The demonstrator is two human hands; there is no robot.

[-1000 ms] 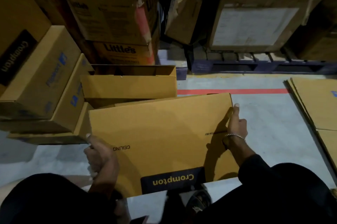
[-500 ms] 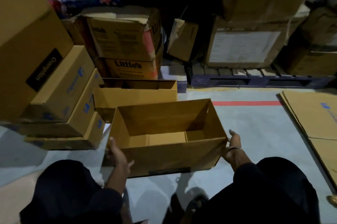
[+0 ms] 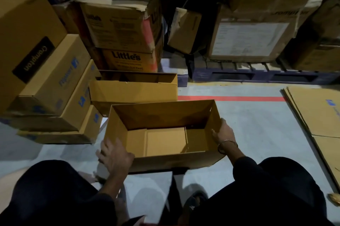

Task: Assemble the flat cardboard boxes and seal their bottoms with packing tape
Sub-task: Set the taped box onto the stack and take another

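The grey floor (image 3: 248, 124) carries everything here, with a red line (image 3: 230, 98) painted across it. At the back a big box with a white label (image 3: 248, 39) sits on a dark pallet (image 3: 257, 76). On the left a stack of closed boxes (image 3: 46, 82) leans, and two worn boxes with the word "Little's" (image 3: 127, 58) stand one on the other behind it. On the right a pile of flat cardboard sheets (image 3: 316, 115) lies on the floor.

The open box (image 3: 165, 141) stands upright on the floor in front of the person, its top open and its bottom flaps folded in. Just behind it lies another open box (image 3: 132, 89).

The left hand (image 3: 115, 155) rests on the near left corner of the open box; its grip is spread, the fingers lying on the outer wall. The right hand (image 3: 223, 133) holds the right wall, its grip pinching the rim with the thumb inside. A thin bracelet (image 3: 227, 142) sits on the right wrist.
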